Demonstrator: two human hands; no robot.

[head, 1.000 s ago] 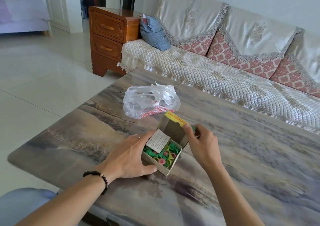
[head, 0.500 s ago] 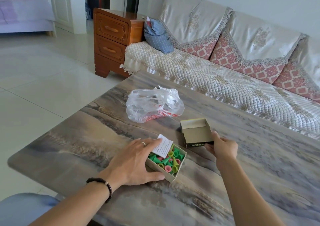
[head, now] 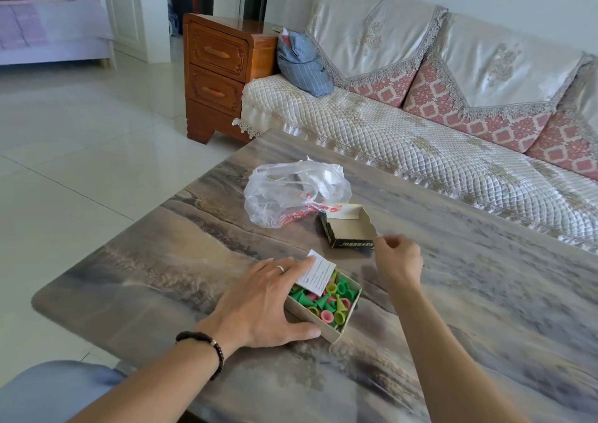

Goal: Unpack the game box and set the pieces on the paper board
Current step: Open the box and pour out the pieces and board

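Note:
The open game box (head: 309, 316), a shallow cardboard tray, lies on the table in front of me. It holds several green, yellow-green and pink cone-shaped pieces (head: 335, 298), with a folded white printed slip (head: 318, 275) on top at its far corner. My left hand (head: 262, 299) holds the tray, thumb along its near side and fingers over its left edge. The box lid (head: 351, 231) lies upside down farther back. My right hand (head: 399, 264) hovers at the lid's near right corner with loosely curled fingers that hold nothing. No paper board is visible.
A crumpled clear plastic bag (head: 291, 189) with red print lies behind the box, touching the lid. The marble-patterned table (head: 485, 293) stretches right and toward me. A quilted sofa (head: 420, 150) runs along its far side, and a wooden drawer cabinet (head: 220, 73) stands at the sofa's left end.
My right hand lifted the lid off the box, carried it back and right, set it upside down on the table and let go. My left hand stayed on the tray.

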